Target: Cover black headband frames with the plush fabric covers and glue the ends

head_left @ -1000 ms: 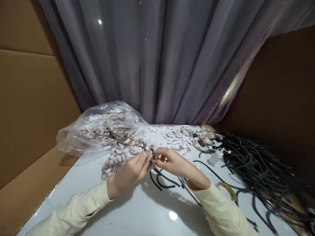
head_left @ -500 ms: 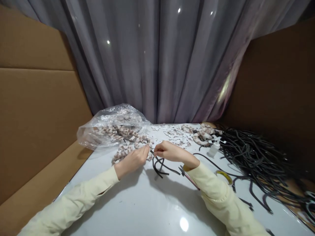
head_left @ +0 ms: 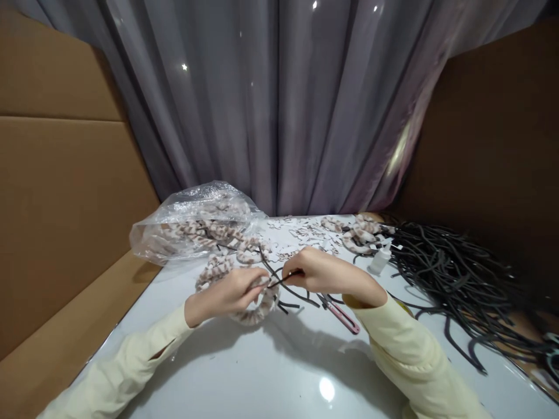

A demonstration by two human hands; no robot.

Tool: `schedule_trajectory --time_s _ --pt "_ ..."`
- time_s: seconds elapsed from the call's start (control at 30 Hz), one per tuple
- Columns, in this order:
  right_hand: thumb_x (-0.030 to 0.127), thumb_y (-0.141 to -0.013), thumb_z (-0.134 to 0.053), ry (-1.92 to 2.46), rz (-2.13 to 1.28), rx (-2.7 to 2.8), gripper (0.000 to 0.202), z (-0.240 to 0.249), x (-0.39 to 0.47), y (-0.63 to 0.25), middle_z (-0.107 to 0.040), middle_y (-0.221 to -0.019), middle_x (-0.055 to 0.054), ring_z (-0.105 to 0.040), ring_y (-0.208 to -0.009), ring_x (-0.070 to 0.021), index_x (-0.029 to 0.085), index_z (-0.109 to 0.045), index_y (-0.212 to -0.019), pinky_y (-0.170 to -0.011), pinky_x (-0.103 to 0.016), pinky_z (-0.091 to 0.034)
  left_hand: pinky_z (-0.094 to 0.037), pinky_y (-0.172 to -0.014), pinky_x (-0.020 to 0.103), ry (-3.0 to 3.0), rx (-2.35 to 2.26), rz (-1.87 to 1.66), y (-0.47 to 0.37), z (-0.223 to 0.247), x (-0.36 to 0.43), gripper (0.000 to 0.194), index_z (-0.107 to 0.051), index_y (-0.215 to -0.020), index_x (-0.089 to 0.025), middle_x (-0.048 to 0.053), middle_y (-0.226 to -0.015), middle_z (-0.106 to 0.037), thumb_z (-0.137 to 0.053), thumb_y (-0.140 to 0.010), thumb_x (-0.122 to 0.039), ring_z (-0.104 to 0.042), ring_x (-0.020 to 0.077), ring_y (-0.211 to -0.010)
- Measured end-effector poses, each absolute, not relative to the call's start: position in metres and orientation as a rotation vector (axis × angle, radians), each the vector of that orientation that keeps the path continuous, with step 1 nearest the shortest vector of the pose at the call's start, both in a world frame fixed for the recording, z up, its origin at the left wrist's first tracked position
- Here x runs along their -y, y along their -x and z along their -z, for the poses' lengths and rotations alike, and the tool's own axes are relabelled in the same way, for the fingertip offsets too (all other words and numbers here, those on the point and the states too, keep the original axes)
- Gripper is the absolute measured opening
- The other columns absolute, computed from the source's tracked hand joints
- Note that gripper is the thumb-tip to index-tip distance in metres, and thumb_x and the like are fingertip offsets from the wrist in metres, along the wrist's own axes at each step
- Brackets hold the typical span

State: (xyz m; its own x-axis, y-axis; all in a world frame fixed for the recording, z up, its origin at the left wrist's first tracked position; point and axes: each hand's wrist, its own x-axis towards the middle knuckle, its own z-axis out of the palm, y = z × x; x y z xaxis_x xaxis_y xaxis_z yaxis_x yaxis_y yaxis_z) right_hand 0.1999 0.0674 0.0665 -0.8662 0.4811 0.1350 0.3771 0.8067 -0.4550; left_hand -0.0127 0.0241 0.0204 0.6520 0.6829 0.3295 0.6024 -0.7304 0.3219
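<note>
A brown-and-white fluffy ring [head_left: 253, 314] hangs or lies under my left hand [head_left: 233, 291], whose fingers are pinched at its upper part. My right hand [head_left: 312, 270] grips a thin black cord [head_left: 282, 280] that stretches across to my left fingertips. Other short black cords [head_left: 288, 305] lie on the white table just below and between my hands. Right of them, near my right wrist, is a pink-handled tool [head_left: 343, 317]. Whether the ring touches the table cannot be made out.
A clear plastic bag [head_left: 196, 215] of fluffy pieces sits back left. Small scraps [head_left: 305, 230] and more fluffy rings [head_left: 360, 238] lie at the back. A small white bottle [head_left: 379, 259] stands beside a large black cord pile [head_left: 449, 273]. Cardboard walls [head_left: 61, 192] flank the table.
The fluffy ring now shows below my left hand, which has moved left and down. My right hand has shifted right, with a black cord stretched between the hands. The pink handle is more exposed.
</note>
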Motion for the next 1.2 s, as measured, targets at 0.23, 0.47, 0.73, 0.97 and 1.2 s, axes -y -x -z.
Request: schedule_trajectory --time_s 0.23,0.47,0.73,0.97,1.2 --pt "0.02 -0.07 -0.068 0.699 -1.088 2.585 0.015 -0.072 -0.079 -0.205 -0.071 -0.071 -0.006 -0.061 -0.062 -0.0123 0.011 -0.075 -0.08 -0.06 -0.019 -0.043 -0.042 -0.055 0.019 -2.658 -0.67 -0.836 -0.003 -0.041 -0.007 0.013 -0.055 -0.097 -0.011 0.003 -0.063 -0.064 -0.047 -0.087 -0.014 -0.058 0.0115 -0.056" --pt "0.026 -0.068 -0.069 0.573 -1.44 2.597 0.019 -0.06 -0.088 -0.202 -0.07 -0.07 -0.005 -0.059 -0.062 -0.0115 0.011 -0.075 -0.079 -0.061 -0.019 -0.044 -0.046 -0.056 0.015 -2.416 -0.478 -0.87 -0.011 -0.052 0.006 0.015 -0.056 -0.098 -0.01 0.004 -0.059 -0.068 -0.05 -0.084 -0.008 -0.063 0.0098 -0.054" --pt "0.022 -0.073 -0.064 0.687 -1.218 2.554 0.018 -0.084 -0.071 -0.204 -0.065 -0.065 -0.004 -0.054 -0.058 -0.0107 0.01 -0.075 -0.08 -0.055 -0.02 -0.04 -0.045 -0.052 0.017 -2.496 -0.615 -0.778 -0.005 -0.049 0.0 0.017 -0.055 -0.099 -0.013 0.002 -0.062 -0.065 -0.041 -0.089 -0.013 -0.061 0.0102 -0.054" --pt "0.013 -0.072 -0.056 0.756 -1.213 2.626 0.018 -0.068 -0.074 -0.192 -0.062 -0.062 -0.002 -0.05 -0.056 -0.0094 0.008 -0.072 -0.077 -0.054 -0.019 -0.038 -0.045 -0.057 0.019 -2.556 -0.689 -0.787 0.0 -0.037 -0.009 0.025 -0.047 -0.105 -0.016 0.001 -0.071 -0.064 -0.04 -0.083 -0.008 -0.061 0.0114 -0.06" --pt "0.003 -0.07 -0.048 0.632 -1.058 2.763 0.021 -0.054 -0.086 -0.192 -0.052 -0.057 0.001 -0.045 -0.055 -0.0077 0.009 -0.069 -0.069 -0.052 -0.018 -0.035 -0.044 -0.057 0.02 -2.448 -0.769 -0.774 -0.005 -0.033 -0.013 0.028 -0.049 -0.11 -0.015 0.002 -0.074 -0.067 -0.042 -0.083 -0.01 -0.061 0.0113 -0.06"
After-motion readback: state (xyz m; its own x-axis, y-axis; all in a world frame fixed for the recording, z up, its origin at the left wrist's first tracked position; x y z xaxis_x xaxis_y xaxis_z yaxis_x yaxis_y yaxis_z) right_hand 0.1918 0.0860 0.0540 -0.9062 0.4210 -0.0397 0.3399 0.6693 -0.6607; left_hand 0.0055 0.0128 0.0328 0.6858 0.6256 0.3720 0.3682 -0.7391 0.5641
